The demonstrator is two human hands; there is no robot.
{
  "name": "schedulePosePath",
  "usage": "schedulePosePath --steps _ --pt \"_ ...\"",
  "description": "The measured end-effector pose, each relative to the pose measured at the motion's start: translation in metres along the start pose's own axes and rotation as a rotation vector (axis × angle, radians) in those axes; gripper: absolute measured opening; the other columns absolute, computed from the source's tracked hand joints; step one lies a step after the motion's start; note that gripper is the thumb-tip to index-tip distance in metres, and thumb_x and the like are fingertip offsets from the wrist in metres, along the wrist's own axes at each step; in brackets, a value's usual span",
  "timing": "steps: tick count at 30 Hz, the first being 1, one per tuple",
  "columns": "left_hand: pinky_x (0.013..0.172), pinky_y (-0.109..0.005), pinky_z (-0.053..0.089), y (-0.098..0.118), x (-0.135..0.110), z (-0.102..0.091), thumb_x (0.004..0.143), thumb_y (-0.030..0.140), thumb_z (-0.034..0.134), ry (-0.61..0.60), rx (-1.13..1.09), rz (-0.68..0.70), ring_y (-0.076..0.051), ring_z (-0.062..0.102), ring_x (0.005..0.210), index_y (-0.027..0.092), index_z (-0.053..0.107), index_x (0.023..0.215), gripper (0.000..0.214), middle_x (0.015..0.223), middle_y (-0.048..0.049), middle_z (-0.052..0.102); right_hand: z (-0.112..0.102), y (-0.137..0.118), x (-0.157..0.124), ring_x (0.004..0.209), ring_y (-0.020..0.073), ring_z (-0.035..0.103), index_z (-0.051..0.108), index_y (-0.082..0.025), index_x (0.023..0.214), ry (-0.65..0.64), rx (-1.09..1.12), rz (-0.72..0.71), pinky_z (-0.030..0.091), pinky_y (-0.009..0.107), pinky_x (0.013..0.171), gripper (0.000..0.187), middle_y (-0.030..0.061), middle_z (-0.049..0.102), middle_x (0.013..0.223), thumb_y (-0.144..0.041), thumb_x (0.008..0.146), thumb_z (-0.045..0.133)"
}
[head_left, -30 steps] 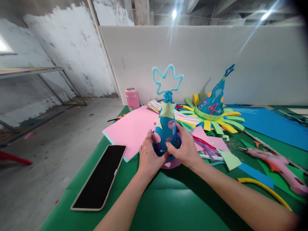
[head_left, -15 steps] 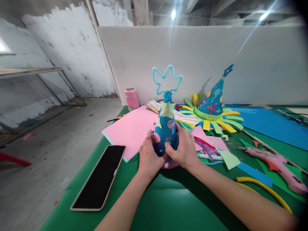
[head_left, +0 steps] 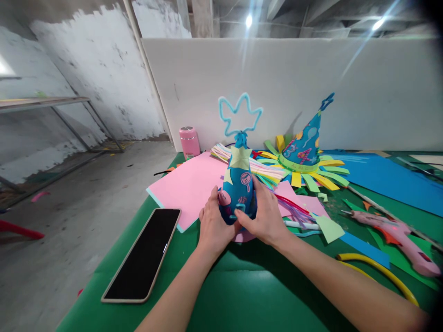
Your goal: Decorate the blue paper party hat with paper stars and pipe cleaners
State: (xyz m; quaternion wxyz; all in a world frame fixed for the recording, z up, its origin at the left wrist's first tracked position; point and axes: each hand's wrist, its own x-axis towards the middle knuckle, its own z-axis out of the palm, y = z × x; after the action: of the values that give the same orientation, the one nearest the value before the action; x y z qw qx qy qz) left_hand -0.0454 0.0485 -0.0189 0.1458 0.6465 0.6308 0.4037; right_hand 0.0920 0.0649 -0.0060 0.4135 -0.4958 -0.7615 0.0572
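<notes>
Between my two hands stands a blue paper party hat (head_left: 238, 177), a cone with pale yellow-green stars, pink stickers and a light blue pipe-cleaner crown (head_left: 258, 110) on its tip. My left hand (head_left: 215, 226) wraps around its lower left side. On the lower right side, my right hand (head_left: 265, 214) grips it, the thumb pressed to the front near the base. A bit of pink shows under the hat, mostly covered by my hands. Behind and to the right is a second blue party hat (head_left: 304, 145) with a fringe of yellow and green strips.
A phone (head_left: 143, 253) lies left of my hands on the green table (head_left: 242, 295). Pink paper (head_left: 188, 184) and a pink canister (head_left: 189, 141) are behind it. At right lie a pink glue gun (head_left: 394, 237), pipe cleaners (head_left: 297, 212), a yellow tube (head_left: 384, 269) and blue sheets (head_left: 391, 180).
My right thumb has shifted slightly left and down on the front of the hat. Both hands keep their hold, and the hat stays in about the same place.
</notes>
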Motion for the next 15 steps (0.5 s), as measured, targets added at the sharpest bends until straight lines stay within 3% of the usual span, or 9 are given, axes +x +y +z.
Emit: schedulePosePath --steps 7,15 --pt "0.092 -0.047 0.031 -0.002 0.0006 0.0016 0.061 0.036 0.063 -0.011 0.055 0.033 -0.028 0.046 0.11 0.016 0.017 0.13 0.086 0.116 -0.0135 0.05 -0.0014 0.0015 0.0015 0.119 0.029 0.036 0.029 -0.018 0.13 0.007 0.174 0.024 0.033 0.049 0.094 0.061 0.012 0.038 0.132 -0.036 0.075 0.049" --pt "0.091 -0.048 0.032 -0.0004 0.0 -0.0008 0.062 0.034 0.061 -0.038 0.047 0.01 -0.028 0.045 0.11 0.015 0.017 0.13 0.083 0.117 -0.0139 0.048 0.0062 -0.0034 0.0014 0.118 0.0338 0.036 0.027 -0.016 0.13 0.049 0.116 0.063 0.033 0.053 0.091 0.074 0.015 0.04 0.129 -0.036 0.066 0.058"
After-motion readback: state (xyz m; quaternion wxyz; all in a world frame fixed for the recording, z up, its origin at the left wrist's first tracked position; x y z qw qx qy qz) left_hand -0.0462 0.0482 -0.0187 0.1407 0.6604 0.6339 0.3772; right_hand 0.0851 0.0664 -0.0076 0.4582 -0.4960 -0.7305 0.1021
